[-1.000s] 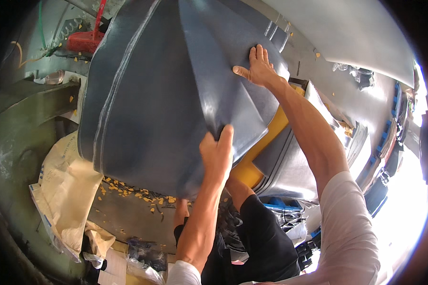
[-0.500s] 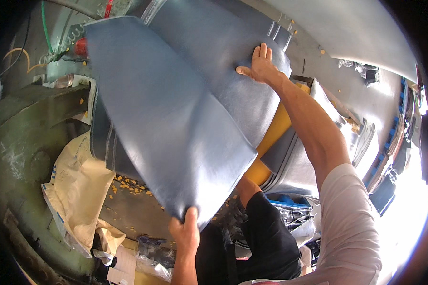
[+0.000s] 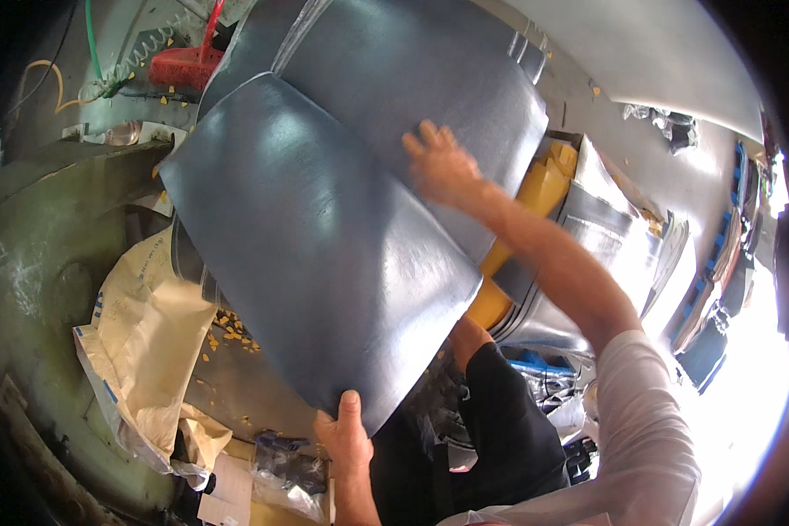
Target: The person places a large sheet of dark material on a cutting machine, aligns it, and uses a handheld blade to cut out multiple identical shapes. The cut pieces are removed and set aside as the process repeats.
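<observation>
A large dark blue-grey sheet [image 3: 298,210], smooth and leather-like, slants across the middle over other sheets of the same material. My left hand [image 3: 347,436] pinches its near corner, thumb on top and fingers hidden beneath. Over the stack of sheets [image 3: 430,66] my right hand [image 3: 443,165] is open, its fingers spread and somewhat blurred. Whether that palm touches the surface I cannot tell. The held sheet's far edge lies on the stack, and its right corner sticks out toward my knee.
Green-grey curved machinery [image 3: 53,289] stands at the left, beside a crumpled tan paper sack [image 3: 153,324]. A red broom or dustpan head [image 3: 180,68] rests at the far left. Folded sheets [image 3: 579,272] and a yellow roll [image 3: 543,184] are at the right. Yellowish scraps [image 3: 231,329] litter the floor.
My right hand has come off the right part of the stack and moved left and nearer. The held sheet's far end has slid nearer, uncovering more of the red head; my left hand keeps its corner.
</observation>
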`<state>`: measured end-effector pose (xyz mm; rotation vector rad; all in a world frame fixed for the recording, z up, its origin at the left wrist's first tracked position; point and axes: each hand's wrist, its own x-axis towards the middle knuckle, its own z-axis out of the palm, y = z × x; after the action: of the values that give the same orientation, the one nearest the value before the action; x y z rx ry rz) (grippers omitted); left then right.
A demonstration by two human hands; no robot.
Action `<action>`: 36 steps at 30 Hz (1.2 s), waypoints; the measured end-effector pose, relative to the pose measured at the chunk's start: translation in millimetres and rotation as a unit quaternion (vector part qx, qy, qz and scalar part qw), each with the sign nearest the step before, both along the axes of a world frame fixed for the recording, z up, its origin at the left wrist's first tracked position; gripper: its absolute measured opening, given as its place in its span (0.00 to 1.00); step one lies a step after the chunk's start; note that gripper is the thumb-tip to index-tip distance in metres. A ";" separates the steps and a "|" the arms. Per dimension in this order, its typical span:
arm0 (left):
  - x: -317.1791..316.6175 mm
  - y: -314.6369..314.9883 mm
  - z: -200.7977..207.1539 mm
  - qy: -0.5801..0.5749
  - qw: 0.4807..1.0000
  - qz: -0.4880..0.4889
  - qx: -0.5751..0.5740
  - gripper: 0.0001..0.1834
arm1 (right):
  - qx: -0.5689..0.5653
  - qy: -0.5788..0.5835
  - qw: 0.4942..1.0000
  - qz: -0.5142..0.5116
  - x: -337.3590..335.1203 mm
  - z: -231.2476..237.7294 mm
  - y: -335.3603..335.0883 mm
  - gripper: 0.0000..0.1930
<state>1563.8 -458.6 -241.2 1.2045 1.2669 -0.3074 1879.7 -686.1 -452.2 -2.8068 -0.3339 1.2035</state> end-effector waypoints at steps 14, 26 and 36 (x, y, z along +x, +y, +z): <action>-51.3 65.0 69.0 0.068 0.994 0.014 0.087 0.40 | -0.053 0.025 0.998 -0.037 -38.9 -29.5 41.9 0.50; -257.4 165.4 156.3 0.167 0.915 -0.099 0.355 0.29 | -0.093 -0.023 0.995 -0.003 -45.6 -60.8 37.7 0.51; -285.2 209.7 192.4 0.211 0.942 0.054 0.254 0.30 | -0.195 -0.027 0.980 0.038 -45.5 -32.9 81.0 0.46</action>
<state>1278.6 -248.9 -48.8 1.5481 1.8564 -0.1619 1834.2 -605.1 -485.1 -3.1890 -0.2305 1.3412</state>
